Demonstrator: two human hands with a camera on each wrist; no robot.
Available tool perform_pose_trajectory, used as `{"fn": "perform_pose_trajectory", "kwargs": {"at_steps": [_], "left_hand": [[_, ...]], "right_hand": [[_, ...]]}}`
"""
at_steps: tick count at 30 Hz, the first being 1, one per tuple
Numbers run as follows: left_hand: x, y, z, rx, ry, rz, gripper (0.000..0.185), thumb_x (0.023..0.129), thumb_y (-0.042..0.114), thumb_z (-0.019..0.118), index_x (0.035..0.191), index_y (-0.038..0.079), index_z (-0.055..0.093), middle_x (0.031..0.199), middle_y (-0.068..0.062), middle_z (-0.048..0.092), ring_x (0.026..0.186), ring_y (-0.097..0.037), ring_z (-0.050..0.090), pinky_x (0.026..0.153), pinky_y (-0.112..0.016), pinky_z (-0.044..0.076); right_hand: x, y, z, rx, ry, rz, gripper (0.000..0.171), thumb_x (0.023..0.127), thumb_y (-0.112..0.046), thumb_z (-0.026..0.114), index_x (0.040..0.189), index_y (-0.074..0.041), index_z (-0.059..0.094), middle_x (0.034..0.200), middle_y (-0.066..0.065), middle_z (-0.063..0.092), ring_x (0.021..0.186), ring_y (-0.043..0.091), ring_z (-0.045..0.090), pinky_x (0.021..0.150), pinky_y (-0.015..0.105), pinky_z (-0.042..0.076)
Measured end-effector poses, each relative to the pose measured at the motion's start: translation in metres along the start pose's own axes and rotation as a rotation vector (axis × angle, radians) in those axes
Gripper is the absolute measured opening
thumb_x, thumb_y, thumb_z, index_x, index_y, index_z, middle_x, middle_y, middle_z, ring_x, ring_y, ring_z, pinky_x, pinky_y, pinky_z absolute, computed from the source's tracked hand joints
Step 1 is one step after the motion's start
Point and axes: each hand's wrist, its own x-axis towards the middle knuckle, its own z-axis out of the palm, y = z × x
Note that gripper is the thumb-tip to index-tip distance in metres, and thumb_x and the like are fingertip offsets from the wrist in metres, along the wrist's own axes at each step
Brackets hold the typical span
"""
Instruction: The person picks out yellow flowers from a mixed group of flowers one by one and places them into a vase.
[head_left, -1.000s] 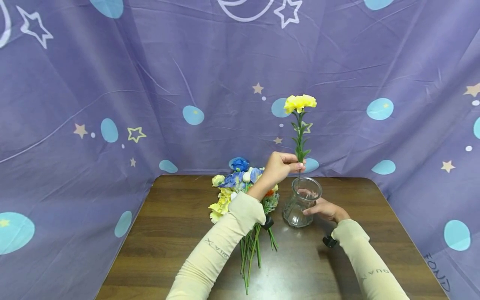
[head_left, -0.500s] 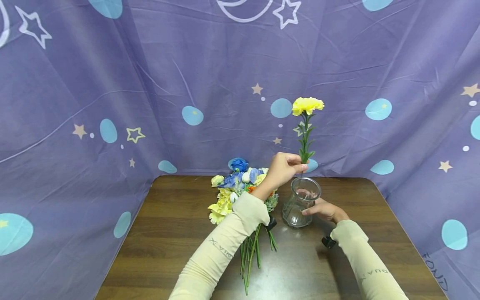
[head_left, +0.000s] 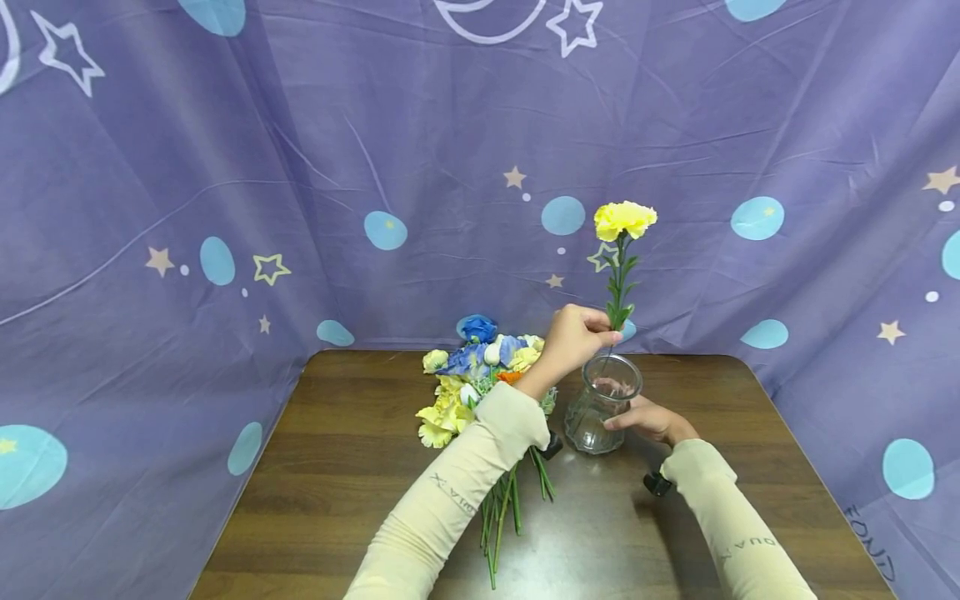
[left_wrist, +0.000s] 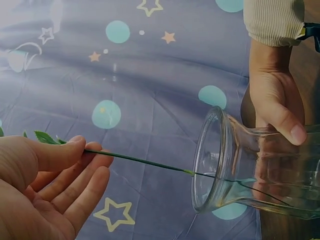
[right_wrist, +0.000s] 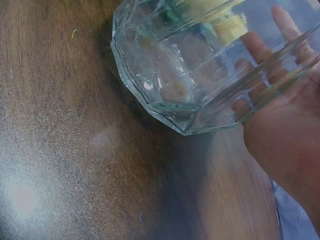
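Flower pile [head_left: 480,379] crowds the vase's [head_left: 600,408] left (right side bare tabletop [head_left: 750,433])

A clear glass vase [right_wrist: 170,65] with a faceted base stands on the dark wooden table [right_wrist: 60,150], filling the upper middle of the frame. The right hand [right_wrist: 285,125] is wrapped round its far side, palm against the glass, its fingers [right_wrist: 287,25] seen through and past the wall. Something yellow and green shows blurred through the glass near the top. A pale glare lies on the wood toward the lower left.
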Motion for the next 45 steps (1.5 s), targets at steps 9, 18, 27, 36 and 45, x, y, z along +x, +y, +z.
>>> {"fn": "perform_pose_trajectory", "kwargs": {"at_steps": [9, 18, 27, 36, 45], "left_hand": [[0.004, 0.0, 0.004, 0.027, -0.043, -0.077, 0.01, 0.086, 0.018, 0.083, 0.086, 0.009, 0.081, 0.084, -0.003, 0.08, 0.07, -0.006, 0.071, 0.063, -0.013, 0.049], [0.008, 0.001, 0.006, 0.058, -0.096, -0.144, 0.012, 0.084, 0.021, 0.085, 0.084, 0.01, 0.082, 0.081, -0.002, 0.08, 0.066, -0.005, 0.069, 0.061, -0.013, 0.046], [0.007, 0.004, 0.011, 0.054, -0.118, -0.244, 0.01, 0.084, 0.02, 0.086, 0.083, 0.011, 0.082, 0.075, -0.002, 0.078, 0.06, -0.006, 0.07, 0.056, -0.014, 0.045], [0.008, 0.002, 0.019, 0.1, -0.083, -0.247, 0.009, 0.081, 0.02, 0.088, 0.083, 0.012, 0.083, 0.072, -0.001, 0.078, 0.053, -0.001, 0.065, 0.054, -0.012, 0.043], [0.009, -0.001, 0.029, 0.133, -0.082, -0.294, 0.009, 0.079, 0.021, 0.089, 0.079, 0.015, 0.083, 0.067, 0.002, 0.076, 0.049, 0.001, 0.059, 0.057, -0.013, 0.042]], "right_hand": [[0.0, -0.001, 0.0, 0.012, 0.005, 0.005, 0.093, 0.08, -0.003, 0.075, 0.154, 0.009, 0.02, 0.139, -0.01, 0.052, 0.125, 0.0, 0.052, 0.107, 0.03, 0.038], [0.0, 0.0, -0.001, 0.034, -0.016, 0.024, 0.099, 0.082, -0.003, 0.074, 0.159, 0.008, 0.012, 0.144, -0.011, 0.05, 0.126, -0.003, 0.051, 0.108, 0.028, 0.037], [-0.002, -0.003, 0.002, 0.044, -0.019, 0.019, 0.098, 0.083, -0.003, 0.073, 0.158, 0.009, 0.011, 0.14, -0.018, 0.051, 0.126, -0.005, 0.051, 0.107, 0.022, 0.036], [-0.001, -0.001, 0.002, 0.049, -0.012, 0.006, 0.097, 0.083, -0.002, 0.073, 0.157, 0.01, 0.012, 0.137, -0.02, 0.052, 0.125, -0.005, 0.052, 0.105, 0.019, 0.039], [-0.002, -0.002, 0.002, 0.032, -0.022, 0.014, 0.099, 0.083, -0.005, 0.073, 0.157, 0.01, 0.01, 0.14, -0.015, 0.052, 0.126, -0.002, 0.052, 0.106, 0.026, 0.038]]}}
